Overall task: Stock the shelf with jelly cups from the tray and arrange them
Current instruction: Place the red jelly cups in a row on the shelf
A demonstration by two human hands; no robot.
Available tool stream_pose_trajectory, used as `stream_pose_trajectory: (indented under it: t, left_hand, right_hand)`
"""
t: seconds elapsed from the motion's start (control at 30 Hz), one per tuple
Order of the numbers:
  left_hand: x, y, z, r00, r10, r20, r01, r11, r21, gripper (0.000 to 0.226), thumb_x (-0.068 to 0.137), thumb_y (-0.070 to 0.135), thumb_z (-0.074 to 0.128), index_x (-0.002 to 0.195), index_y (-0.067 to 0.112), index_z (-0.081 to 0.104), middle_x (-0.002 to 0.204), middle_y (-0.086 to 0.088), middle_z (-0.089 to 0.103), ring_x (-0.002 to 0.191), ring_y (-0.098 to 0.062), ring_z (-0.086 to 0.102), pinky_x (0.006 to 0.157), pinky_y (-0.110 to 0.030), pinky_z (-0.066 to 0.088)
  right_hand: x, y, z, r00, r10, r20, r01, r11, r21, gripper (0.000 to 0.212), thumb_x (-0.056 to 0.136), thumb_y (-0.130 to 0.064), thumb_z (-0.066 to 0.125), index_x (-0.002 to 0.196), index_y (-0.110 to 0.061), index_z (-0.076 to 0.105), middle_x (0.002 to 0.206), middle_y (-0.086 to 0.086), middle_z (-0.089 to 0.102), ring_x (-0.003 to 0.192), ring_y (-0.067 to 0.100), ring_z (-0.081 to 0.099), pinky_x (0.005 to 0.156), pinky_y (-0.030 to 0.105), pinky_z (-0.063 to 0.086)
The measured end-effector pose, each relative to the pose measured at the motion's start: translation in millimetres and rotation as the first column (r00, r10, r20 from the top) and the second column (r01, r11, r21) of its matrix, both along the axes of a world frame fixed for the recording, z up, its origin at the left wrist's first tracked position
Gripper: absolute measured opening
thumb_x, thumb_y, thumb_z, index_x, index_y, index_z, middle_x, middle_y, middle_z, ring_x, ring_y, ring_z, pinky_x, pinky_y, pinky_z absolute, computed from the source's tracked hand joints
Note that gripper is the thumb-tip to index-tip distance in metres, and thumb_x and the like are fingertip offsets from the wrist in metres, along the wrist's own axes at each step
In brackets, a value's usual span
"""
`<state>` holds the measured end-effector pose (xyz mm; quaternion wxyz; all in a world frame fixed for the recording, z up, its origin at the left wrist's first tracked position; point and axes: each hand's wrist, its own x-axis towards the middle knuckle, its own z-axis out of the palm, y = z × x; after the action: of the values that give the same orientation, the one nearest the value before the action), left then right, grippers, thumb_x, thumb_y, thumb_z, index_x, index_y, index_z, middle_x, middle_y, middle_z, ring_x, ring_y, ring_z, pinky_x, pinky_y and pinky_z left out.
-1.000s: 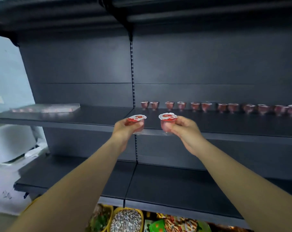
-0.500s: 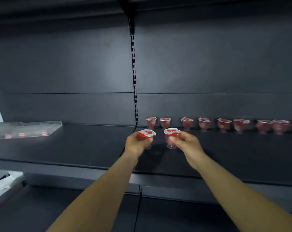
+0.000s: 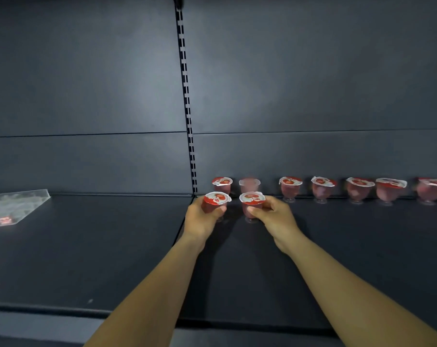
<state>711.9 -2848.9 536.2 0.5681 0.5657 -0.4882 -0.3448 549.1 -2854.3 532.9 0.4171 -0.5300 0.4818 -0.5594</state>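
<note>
Hands reach over dark shelf (image 3: pixel 112 246), each holding one jelly cup. Left hand (image 3: pixel 202 219) has fingers curled round left cup (image 3: pixel 216 201), red-and-white foil lid up, cup tilted slightly. Right hand (image 3: pixel 272 216) pinches right cup (image 3: pixel 252 204) by its side, thumb and fingers wrapped on it; clear foot of this cup sits at or just above the shelf, cannot tell if touching. Both cups sit just in front of back row of cups (image 3: pixel 322 189) lined along the rear panel, running off to the right; the row is motion-blurred. Held cups are close together, near the slotted upright (image 3: pixel 187 96). Clear plastic tray (image 3: pixel 14 206) lies well apart at far left of shelf, something red inside, blurred.
</note>
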Motion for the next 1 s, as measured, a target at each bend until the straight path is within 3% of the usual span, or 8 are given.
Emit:
stream_pose_trajectory:
  t: [0.23, 0.37, 0.57, 0.7, 0.83, 0.9, 0.97, 1.0]
  left_hand:
    - [-10, -21, -2, 0.996, -0.023, 0.088, 0.022, 1.0, 0.017, 0.042, 0.073, 0.015, 0.079, 0.112, 0.014, 0.064, 0.104, 0.001, 0.069, 0.097, -0.016, 0.064, 0.092, -0.031, 0.049]
    - [-12, -26, -3, 0.995, -0.029, 0.098, 0.029, 1.0, 0.003, 0.038, 0.073, 0.014, 0.079, 0.109, 0.014, 0.066, 0.102, 0.0, 0.07, 0.095, -0.015, 0.065, 0.089, -0.028, 0.049]
    - [-13, -22, 0, 0.989, -0.021, 0.148, 0.015, 0.999, 0.041, 0.033, 0.075, 0.016, 0.077, 0.107, 0.014, 0.067, 0.101, 0.0, 0.069, 0.096, -0.018, 0.065, 0.088, -0.028, 0.048]
    - [-9, -4, 18, 0.955, -0.151, 0.256, 0.112, 0.98, 0.163, 0.035, 0.081, 0.021, 0.073, 0.114, 0.012, 0.063, 0.109, 0.001, 0.066, 0.098, -0.016, 0.061, 0.086, -0.025, 0.043]
    - [-10, 27, 47, 0.85, -0.205, 0.486, 0.099, 0.967, 0.234, 0.032, 0.086, 0.025, 0.067, 0.115, 0.011, 0.062, 0.109, 0.001, 0.062, 0.099, -0.017, 0.056, 0.084, -0.025, 0.039]
    - [-18, 47, 61, 0.714, -0.227, 0.662, 0.098, 0.969, 0.227, 0.037, 0.087, 0.027, 0.065, 0.12, 0.01, 0.059, 0.122, -0.007, 0.06, 0.109, -0.023, 0.055, 0.091, -0.029, 0.041]
    - [-32, 73, 71, 0.527, -0.216, 0.822, 0.115, 0.976, 0.183, 0.043, 0.089, 0.027, 0.063, 0.126, 0.007, 0.053, 0.13, -0.01, 0.054, 0.118, -0.026, 0.051, 0.097, -0.03, 0.039]
    - [-39, 84, 74, 0.485, -0.204, 0.851, 0.134, 0.978, 0.159, 0.046, 0.088, 0.027, 0.065, 0.127, 0.007, 0.052, 0.132, -0.009, 0.052, 0.119, -0.026, 0.05, 0.098, -0.029, 0.038]
  right_hand:
    - [-7, -10, -1, 0.996, -0.094, 0.005, 0.094, 0.996, 0.007, 0.023, 0.084, -0.004, 0.067, 0.101, -0.018, 0.064, 0.094, -0.004, 0.068, 0.086, 0.007, 0.062, 0.077, 0.021, 0.045]
    - [-7, -12, -3, 0.996, -0.086, -0.003, 0.086, 0.996, 0.008, 0.022, 0.085, -0.004, 0.066, 0.104, -0.016, 0.066, 0.1, -0.002, 0.069, 0.089, 0.009, 0.063, 0.074, 0.019, 0.045]
    - [-8, -12, -4, 0.997, -0.08, 0.008, 0.079, 0.997, 0.021, 0.027, 0.085, -0.004, 0.066, 0.11, -0.012, 0.066, 0.104, 0.001, 0.07, 0.096, 0.015, 0.064, 0.082, 0.025, 0.046]
    - [-19, -5, 2, 0.993, -0.037, -0.108, 0.04, 0.999, 0.027, 0.028, 0.083, -0.006, 0.069, 0.111, -0.01, 0.064, 0.114, 0.005, 0.067, 0.102, 0.016, 0.063, 0.089, 0.027, 0.046]
    - [-50, 24, 22, 0.938, -0.045, -0.344, 0.049, 0.999, 0.001, 0.058, 0.083, -0.015, 0.072, 0.134, -0.005, 0.048, 0.133, 0.008, 0.053, 0.122, 0.02, 0.051, 0.101, 0.029, 0.04]
    - [-70, 46, 35, 0.878, -0.062, -0.474, 0.031, 0.997, -0.074, 0.056, 0.084, -0.022, 0.071, 0.134, -0.009, 0.049, 0.133, 0.003, 0.052, 0.123, 0.017, 0.049, 0.1, 0.026, 0.038]
    - [-92, 75, 48, 0.763, -0.099, -0.639, 0.008, 0.99, -0.143, 0.052, 0.085, -0.027, 0.07, 0.131, -0.012, 0.051, 0.133, 0.0, 0.051, 0.122, 0.016, 0.048, 0.097, 0.023, 0.035]
    - [-103, 91, 53, 0.695, -0.124, -0.708, 0.0, 0.985, -0.172, 0.053, 0.085, -0.029, 0.069, 0.132, -0.013, 0.05, 0.136, 0.002, 0.048, 0.125, 0.017, 0.046, 0.099, 0.024, 0.033]
